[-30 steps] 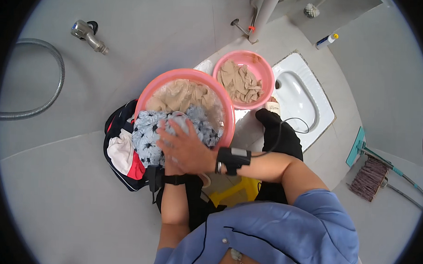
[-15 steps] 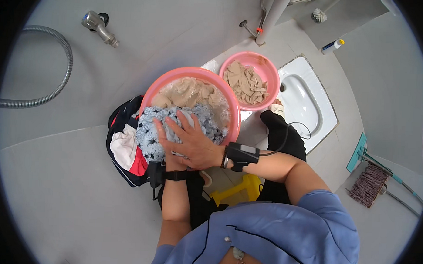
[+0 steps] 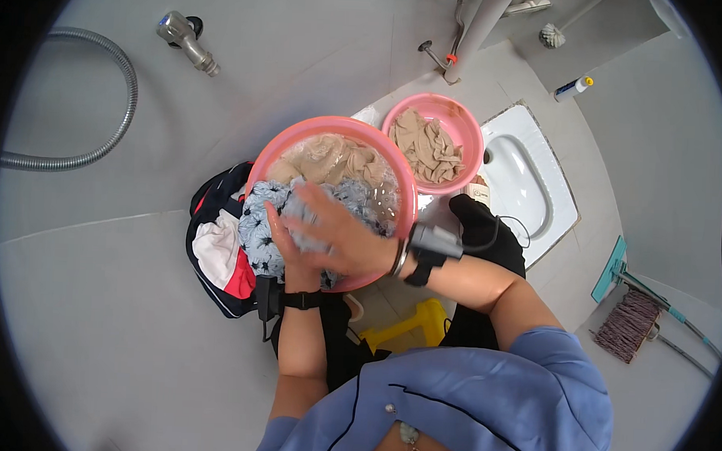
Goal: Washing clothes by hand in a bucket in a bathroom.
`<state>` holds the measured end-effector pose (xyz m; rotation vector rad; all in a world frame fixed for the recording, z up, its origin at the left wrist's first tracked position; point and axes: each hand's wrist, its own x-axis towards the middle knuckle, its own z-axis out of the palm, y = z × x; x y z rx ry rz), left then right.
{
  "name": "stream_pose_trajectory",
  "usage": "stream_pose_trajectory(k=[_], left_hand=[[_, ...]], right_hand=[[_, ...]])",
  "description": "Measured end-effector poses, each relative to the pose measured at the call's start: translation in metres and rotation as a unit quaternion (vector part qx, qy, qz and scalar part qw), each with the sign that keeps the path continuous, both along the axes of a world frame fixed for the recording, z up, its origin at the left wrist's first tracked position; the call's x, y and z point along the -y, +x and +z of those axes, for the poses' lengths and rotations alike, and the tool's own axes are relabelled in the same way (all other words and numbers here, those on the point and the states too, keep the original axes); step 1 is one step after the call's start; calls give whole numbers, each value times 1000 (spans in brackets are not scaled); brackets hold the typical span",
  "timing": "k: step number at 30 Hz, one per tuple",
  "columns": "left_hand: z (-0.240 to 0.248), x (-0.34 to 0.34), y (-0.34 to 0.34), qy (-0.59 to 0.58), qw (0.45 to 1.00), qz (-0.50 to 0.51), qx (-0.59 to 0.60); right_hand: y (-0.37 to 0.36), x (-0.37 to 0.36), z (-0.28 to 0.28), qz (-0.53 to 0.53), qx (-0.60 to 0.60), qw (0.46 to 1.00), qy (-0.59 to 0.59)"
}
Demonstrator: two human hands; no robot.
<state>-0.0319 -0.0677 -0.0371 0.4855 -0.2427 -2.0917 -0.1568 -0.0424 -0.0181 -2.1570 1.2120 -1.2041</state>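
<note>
A large pink basin (image 3: 411, 179) of soapy water holds a light-blue garment with dark flower marks (image 3: 259, 242) and beige cloth (image 3: 331, 159). My left hand (image 3: 297, 272) is at the blue garment, at the basin's near left side. One of its digits points up, and its other fingers are hidden behind my right hand and the cloth. My right hand (image 3: 346, 239) crosses over it with fingers apart, blurred by motion. It is above the blue garment, and nothing shows in its grasp.
Dark, white and red clothing (image 3: 217, 252) lies left of the basin. A smaller pink basin (image 3: 473, 154) with beige cloth stands behind right, beside a squat toilet (image 3: 565, 181). A yellow stool (image 3: 429, 319) is below; a mop (image 3: 629, 322) lies right. A tap (image 3: 188, 43) juts from the wall.
My right hand has lifted and tilted off the blue garment, and its wrist has turned. The left hand stays at nearly the same place. The whole view has shifted slightly.
</note>
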Motion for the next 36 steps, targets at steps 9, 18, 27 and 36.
stream_pose_trajectory(k=[9, 18, 27, 36], left_hand=[[-14, -10, -23, 134, 967, 44, 213], [32, 0, 4, 108, 990, 85, 33], [46, -4, 17, -202, 901, -37, 383], [44, 2, 43, -373, 811, -55, 447]], right_hand=[[-24, 30, -25, -88, 100, 953, 274], [-33, 4, 42, 160, -304, 938, 45], [-24, 14, 73, 93, -200, 974, -48], [-22, 26, 166, -45, 144, 977, 150]])
